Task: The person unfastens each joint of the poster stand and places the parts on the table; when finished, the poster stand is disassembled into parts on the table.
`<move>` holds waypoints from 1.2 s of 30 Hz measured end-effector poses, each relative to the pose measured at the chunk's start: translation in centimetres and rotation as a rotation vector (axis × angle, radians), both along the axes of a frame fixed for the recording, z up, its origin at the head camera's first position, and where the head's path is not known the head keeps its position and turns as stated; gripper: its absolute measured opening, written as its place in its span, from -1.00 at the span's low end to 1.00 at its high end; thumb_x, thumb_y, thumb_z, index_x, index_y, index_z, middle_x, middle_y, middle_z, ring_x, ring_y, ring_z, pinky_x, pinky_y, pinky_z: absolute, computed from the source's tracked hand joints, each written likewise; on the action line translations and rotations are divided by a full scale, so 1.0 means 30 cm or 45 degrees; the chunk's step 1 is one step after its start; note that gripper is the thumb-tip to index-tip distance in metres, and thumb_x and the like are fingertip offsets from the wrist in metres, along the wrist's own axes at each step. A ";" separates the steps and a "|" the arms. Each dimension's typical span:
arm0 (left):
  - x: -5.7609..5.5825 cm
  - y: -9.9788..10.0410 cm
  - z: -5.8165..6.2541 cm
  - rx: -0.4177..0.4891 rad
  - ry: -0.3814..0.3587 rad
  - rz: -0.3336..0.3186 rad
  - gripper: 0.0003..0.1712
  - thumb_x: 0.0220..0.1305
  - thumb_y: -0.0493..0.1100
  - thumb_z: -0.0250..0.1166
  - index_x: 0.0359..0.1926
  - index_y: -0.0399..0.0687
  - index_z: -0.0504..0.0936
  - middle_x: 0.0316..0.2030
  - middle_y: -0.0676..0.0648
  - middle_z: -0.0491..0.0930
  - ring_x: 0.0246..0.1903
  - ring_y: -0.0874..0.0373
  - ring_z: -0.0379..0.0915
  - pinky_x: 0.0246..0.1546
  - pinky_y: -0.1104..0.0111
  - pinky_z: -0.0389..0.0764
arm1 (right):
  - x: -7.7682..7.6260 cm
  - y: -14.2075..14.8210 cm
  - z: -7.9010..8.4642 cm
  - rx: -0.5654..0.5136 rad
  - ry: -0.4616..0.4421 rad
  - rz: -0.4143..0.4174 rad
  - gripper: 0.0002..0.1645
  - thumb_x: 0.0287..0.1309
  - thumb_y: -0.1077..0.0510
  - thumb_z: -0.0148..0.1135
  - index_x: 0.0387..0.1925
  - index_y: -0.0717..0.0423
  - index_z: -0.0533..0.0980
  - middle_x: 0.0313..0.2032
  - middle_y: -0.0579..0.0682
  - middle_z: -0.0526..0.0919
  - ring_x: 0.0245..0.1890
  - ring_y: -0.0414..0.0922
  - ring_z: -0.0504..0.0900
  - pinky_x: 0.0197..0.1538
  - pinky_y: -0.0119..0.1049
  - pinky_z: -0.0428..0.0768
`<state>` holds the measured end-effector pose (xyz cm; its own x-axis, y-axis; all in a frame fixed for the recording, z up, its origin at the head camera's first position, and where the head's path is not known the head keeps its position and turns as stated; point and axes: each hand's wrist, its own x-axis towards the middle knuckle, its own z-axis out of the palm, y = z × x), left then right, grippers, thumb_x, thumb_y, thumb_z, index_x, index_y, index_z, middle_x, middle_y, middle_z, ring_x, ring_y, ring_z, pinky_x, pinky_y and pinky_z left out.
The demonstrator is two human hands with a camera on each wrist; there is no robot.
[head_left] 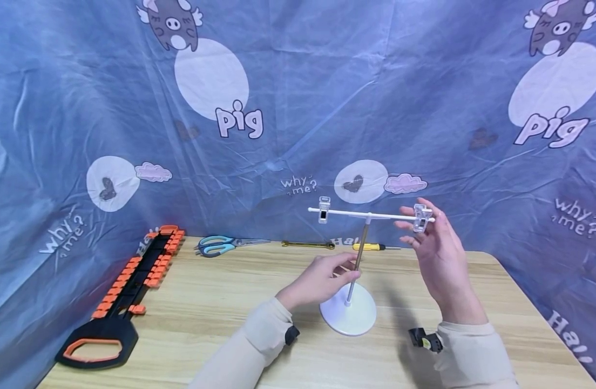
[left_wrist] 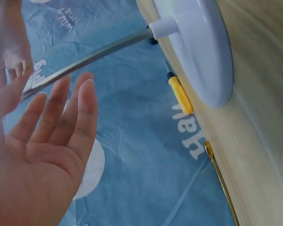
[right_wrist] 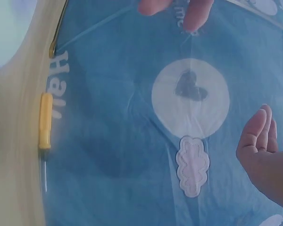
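Note:
A white display stand has a round base [head_left: 337, 319], a thin metal pole [head_left: 360, 254] and a white crossbar [head_left: 349, 214]. Clear plastic clips sit at both ends: the left clip [head_left: 323, 210] and the right clip [head_left: 421, 218]. My left hand [head_left: 317, 278] is at the pole just above the base, thumb and fingers loosely spread beside it; in the left wrist view its fingers [left_wrist: 87, 108] are nearly straight. Behind the right clip is my right hand [head_left: 441, 254], palm turned inward, fingers spread. The right wrist view shows these fingers [right_wrist: 262, 132] relaxed, with nothing between them.
Scissors with blue handles [head_left: 217, 246], a wrench [head_left: 307, 245] and a yellow screwdriver [head_left: 371, 247] lie along the table's back edge. On the left is a black rack with orange clips [head_left: 133, 281]. A blue printed cloth [head_left: 288, 108] hangs behind the wooden table [head_left: 205, 324].

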<state>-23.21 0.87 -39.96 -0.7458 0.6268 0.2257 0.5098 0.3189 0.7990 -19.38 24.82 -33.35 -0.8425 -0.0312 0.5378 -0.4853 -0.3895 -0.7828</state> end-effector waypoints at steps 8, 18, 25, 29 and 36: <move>0.008 0.029 -0.021 0.006 0.113 -0.023 -0.65 0.59 -0.05 0.25 0.25 -0.04 0.68 0.00 -0.02 0.81 -0.11 0.39 0.71 0.00 0.58 0.63 | 0.006 -0.042 -0.008 0.024 0.075 0.176 -0.43 0.76 -0.03 -0.37 0.52 0.10 0.28 0.21 -0.02 0.69 0.13 -0.12 0.70 0.10 -0.33 0.64; 0.017 0.032 -0.027 -0.002 0.154 0.025 -0.79 0.60 -0.07 0.22 -0.07 0.02 0.77 -0.19 0.02 0.83 -0.25 0.47 0.64 -0.16 0.61 0.60 | 0.027 -0.118 -0.006 0.130 -0.072 0.081 -0.55 0.74 0.07 -0.21 0.47 0.04 0.32 0.13 -0.09 0.71 0.11 -0.17 0.69 0.06 -0.37 0.65; 0.016 0.036 -0.028 -0.005 0.130 0.030 -0.80 0.61 -0.10 0.21 -0.21 0.03 0.71 -0.29 -0.01 0.79 -0.31 0.45 0.62 -0.21 0.61 0.63 | 0.031 -0.155 -0.013 0.247 -0.143 -0.119 -0.70 0.67 0.16 0.00 0.21 0.05 0.58 0.01 -0.14 0.73 0.05 -0.23 0.71 0.03 -0.39 0.67; 0.017 0.038 -0.027 -0.019 0.140 0.034 -0.80 0.60 -0.12 0.21 -0.21 0.03 0.71 -0.28 -0.03 0.79 -0.31 0.43 0.64 -0.21 0.62 0.63 | 0.033 -0.170 -0.013 0.343 -0.142 -0.242 -0.75 0.62 0.20 0.10 0.12 0.09 0.65 -0.04 -0.13 0.78 0.00 -0.25 0.72 0.00 -0.39 0.67; 0.016 0.039 -0.028 -0.072 0.214 0.056 -0.83 0.58 -0.12 0.25 -0.22 0.06 0.72 -0.31 0.08 0.79 -0.32 0.48 0.62 -0.22 0.64 0.59 | 0.042 -0.218 -0.019 0.372 -0.160 -0.389 -0.77 0.59 0.22 0.14 0.02 -0.12 0.67 -0.17 -0.19 0.83 -0.13 -0.28 0.73 -0.06 -0.43 0.64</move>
